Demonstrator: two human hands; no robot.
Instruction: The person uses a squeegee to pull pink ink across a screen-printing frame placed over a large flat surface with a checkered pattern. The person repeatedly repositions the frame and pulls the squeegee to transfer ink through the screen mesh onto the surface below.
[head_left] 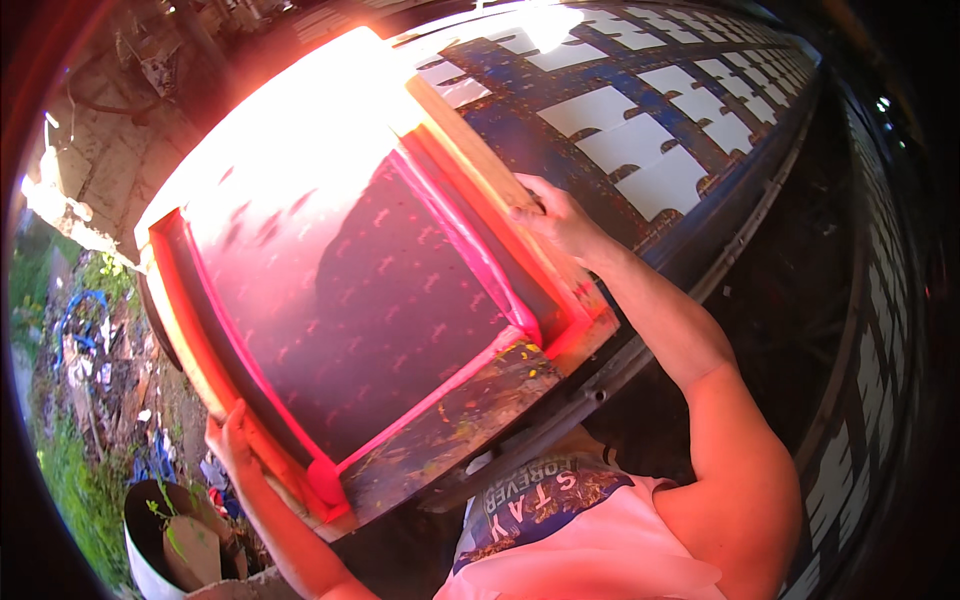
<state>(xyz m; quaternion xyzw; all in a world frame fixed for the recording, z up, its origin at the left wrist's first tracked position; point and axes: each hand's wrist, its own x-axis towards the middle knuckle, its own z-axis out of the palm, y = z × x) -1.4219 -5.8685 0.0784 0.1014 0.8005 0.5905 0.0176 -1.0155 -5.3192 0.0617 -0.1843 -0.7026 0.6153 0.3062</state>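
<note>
A wooden screen-printing frame (548, 250) is held tilted in front of me, with a dark mesh (400, 300) that bears small pale motifs. Bright pink ink (455, 225) lines the inner edges of the mesh, and glare washes out the far end. Fingers of my right hand (560, 218) are closed round the right rail. My left hand (232, 440) grips the left rail near its lower corner. A paint-spattered dark strip (450, 425) crosses the frame's near end.
A long dark printing table (520, 135) stretches to the far right, carrying rows of white cut pieces (625, 145). Another table with pale pieces (880, 330) runs along the right rim. At left lie littered ground, grass (80, 500) and a round white container (150, 555).
</note>
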